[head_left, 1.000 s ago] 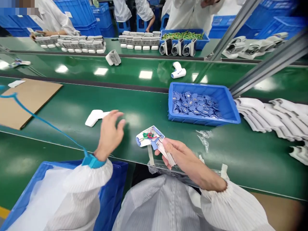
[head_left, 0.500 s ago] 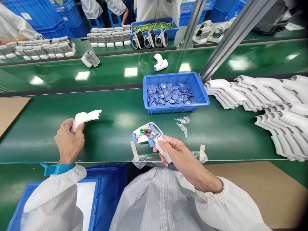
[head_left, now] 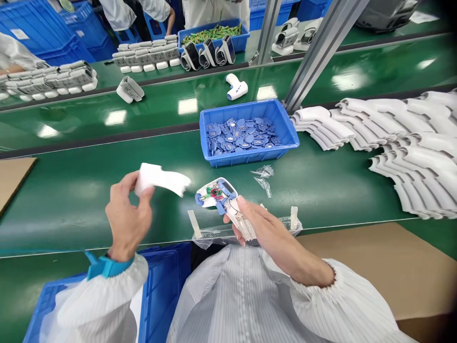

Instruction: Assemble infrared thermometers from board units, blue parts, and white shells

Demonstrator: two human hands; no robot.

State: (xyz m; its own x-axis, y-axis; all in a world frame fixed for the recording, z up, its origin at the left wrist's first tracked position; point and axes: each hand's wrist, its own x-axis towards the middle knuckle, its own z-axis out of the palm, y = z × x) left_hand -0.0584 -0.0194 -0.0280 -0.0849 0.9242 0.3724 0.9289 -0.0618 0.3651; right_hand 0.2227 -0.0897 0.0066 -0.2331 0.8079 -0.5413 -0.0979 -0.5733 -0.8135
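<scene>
My left hand (head_left: 130, 214) pinches a white curved plastic shell half (head_left: 162, 180) at its wide end, the narrow end pointing right. In my right hand (head_left: 266, 228) lies an opened infrared thermometer (head_left: 223, 197), its inside facing up. A small dark display, blue parts, a green circuit board and red and black wires show inside its white housing. My right fingers wrap under the handle, with the thumb along the side. The shell half is close to the thermometer's head but apart from it.
A blue bin (head_left: 250, 157) of small blue plastic pieces stands ahead. White shells (head_left: 424, 166) lie in rows at right. Small clear plastic bags (head_left: 263, 180) lie before the bin. An assembled thermometer (head_left: 235, 87) rests beyond it, left of a metal post (head_left: 314, 52). Cardboard (head_left: 14, 176) lies at far left.
My left hand has carried the white shell half rightward, nearer the opened thermometer. My right hand still holds the thermometer, its thumb straighter. The whole view has shifted slightly.
</scene>
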